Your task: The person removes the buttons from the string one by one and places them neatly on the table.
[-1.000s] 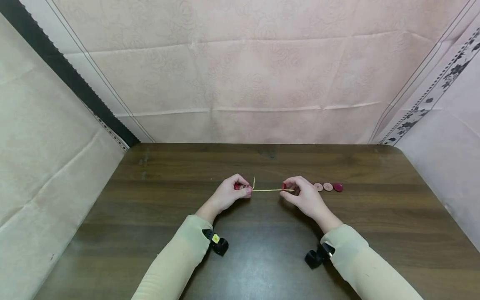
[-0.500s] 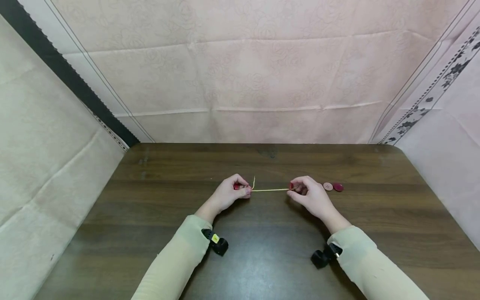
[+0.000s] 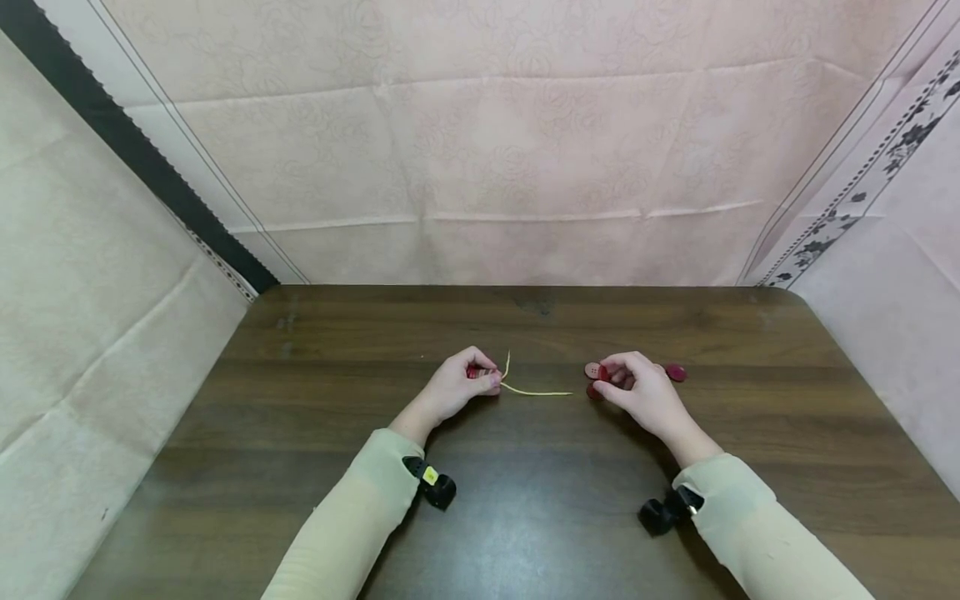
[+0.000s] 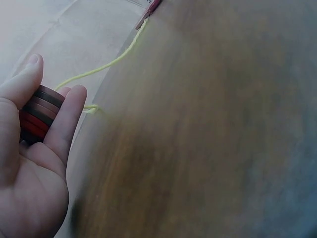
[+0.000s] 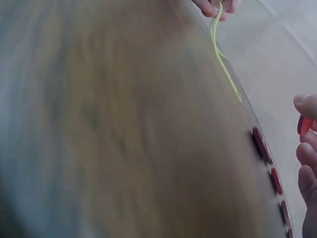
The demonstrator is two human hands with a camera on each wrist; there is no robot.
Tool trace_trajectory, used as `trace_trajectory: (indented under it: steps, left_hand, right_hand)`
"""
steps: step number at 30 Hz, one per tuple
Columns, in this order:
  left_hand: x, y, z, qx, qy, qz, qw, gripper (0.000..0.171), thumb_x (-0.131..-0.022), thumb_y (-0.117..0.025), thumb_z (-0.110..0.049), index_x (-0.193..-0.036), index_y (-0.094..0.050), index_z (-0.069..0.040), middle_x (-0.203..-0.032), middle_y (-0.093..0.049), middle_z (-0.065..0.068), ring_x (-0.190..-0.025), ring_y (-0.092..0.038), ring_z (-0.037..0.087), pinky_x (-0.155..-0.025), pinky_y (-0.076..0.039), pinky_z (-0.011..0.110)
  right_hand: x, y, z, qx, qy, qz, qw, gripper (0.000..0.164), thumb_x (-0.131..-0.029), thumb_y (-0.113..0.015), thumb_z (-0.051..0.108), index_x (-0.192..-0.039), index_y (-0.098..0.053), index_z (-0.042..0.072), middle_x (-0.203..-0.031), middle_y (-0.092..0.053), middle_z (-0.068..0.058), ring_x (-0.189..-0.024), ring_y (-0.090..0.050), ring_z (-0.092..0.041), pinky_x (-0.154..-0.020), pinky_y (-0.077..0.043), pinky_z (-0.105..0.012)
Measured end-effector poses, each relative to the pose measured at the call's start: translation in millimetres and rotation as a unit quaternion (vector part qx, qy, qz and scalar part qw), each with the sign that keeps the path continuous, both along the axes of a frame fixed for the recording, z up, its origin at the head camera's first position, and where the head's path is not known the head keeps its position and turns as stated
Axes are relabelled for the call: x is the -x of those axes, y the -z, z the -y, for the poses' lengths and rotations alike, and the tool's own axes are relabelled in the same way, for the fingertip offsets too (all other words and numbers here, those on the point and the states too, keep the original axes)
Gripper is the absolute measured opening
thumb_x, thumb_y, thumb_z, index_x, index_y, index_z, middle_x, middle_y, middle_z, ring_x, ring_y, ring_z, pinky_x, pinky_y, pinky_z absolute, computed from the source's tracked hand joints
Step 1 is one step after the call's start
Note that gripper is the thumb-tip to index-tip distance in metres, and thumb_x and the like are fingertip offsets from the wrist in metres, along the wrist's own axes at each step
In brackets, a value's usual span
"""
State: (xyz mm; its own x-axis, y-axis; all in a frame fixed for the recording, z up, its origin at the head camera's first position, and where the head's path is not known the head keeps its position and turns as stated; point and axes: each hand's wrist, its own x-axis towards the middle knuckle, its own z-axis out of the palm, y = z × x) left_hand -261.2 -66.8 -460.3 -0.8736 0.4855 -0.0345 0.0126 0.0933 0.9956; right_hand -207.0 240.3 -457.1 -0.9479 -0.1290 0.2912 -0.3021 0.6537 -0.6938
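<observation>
My left hand (image 3: 463,385) grips a stack of red and dark pink buttons (image 4: 39,111) between thumb and fingers. A yellow string (image 3: 536,392) comes out of the stack, one end reaching right and a short end (image 3: 508,363) sticking up. To the right, my right hand (image 3: 637,392) pinches a red button (image 5: 304,125), apart from the string's free end. Beside its fingertips are a pinkish button (image 3: 592,371) and a dark red button (image 3: 594,391). Whether the string passes through every button in the stack is hidden by the left fingers.
Another dark red button (image 3: 676,372) lies just past the right hand. In the right wrist view several buttons stand out in a row, one of them a dark button (image 5: 262,145). A wooden table (image 3: 495,500) carries everything, with pale cloth (image 3: 487,167) hanging behind.
My right hand has moved right, and the string, earlier stretched straight to it, now has a loose end. Buttons have come into view left of that hand. The left hand stays put.
</observation>
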Motion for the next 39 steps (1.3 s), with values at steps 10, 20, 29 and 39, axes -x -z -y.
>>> trace_trajectory:
  steps: [10, 20, 29, 39]
  left_hand:
    - [-0.5, -1.0, 1, 0.046, -0.005, -0.025, 0.9986, 0.019, -0.088, -0.064, -0.002, -0.103, -0.054, 0.003, -0.092, -0.063, 0.013, -0.083, -0.065, 0.019, -0.076, -0.053, 0.032]
    - [-0.9, -0.1, 3, 0.068, -0.011, -0.043, 0.9967, 0.019, -0.087, -0.066, -0.005, -0.102, -0.056, 0.0, -0.091, -0.065, 0.01, -0.081, -0.065, 0.018, -0.074, -0.053, 0.03]
    - [0.2, 0.6, 3, 0.072, -0.01, -0.038, 0.9966, 0.018, -0.087, -0.066, -0.006, -0.102, -0.057, -0.001, -0.091, -0.065, 0.009, -0.082, -0.065, 0.018, -0.074, -0.053, 0.031]
    - [-0.6, 1.2, 2, 0.061, -0.009, -0.027, 0.9977, 0.018, -0.087, -0.065, -0.004, -0.102, -0.056, 0.001, -0.092, -0.065, 0.01, -0.082, -0.065, 0.018, -0.075, -0.053, 0.031]
  right_hand:
    - [-7.0, 5.7, -19, -0.049, 0.018, 0.037, 0.998, 0.03, -0.081, -0.074, 0.017, -0.106, -0.064, 0.005, -0.098, -0.056, -0.007, -0.083, -0.053, -0.019, -0.07, -0.046, -0.032]
    - [-8.2, 9.4, -22, -0.08, 0.006, 0.029, 0.996, 0.029, -0.079, -0.076, 0.018, -0.104, -0.066, 0.006, -0.099, -0.056, -0.008, -0.082, -0.05, -0.019, -0.072, -0.044, -0.038]
    - [-8.8, 11.3, -24, -0.091, 0.007, 0.033, 0.995, 0.03, -0.079, -0.076, 0.02, -0.103, -0.066, 0.006, -0.101, -0.056, -0.01, -0.081, -0.049, -0.019, -0.072, -0.043, -0.038]
    - [-7.0, 15.7, -25, -0.107, 0.015, 0.025, 0.994, 0.03, -0.079, -0.076, 0.019, -0.104, -0.067, 0.004, -0.101, -0.056, -0.012, -0.08, -0.049, -0.02, -0.071, -0.043, -0.038]
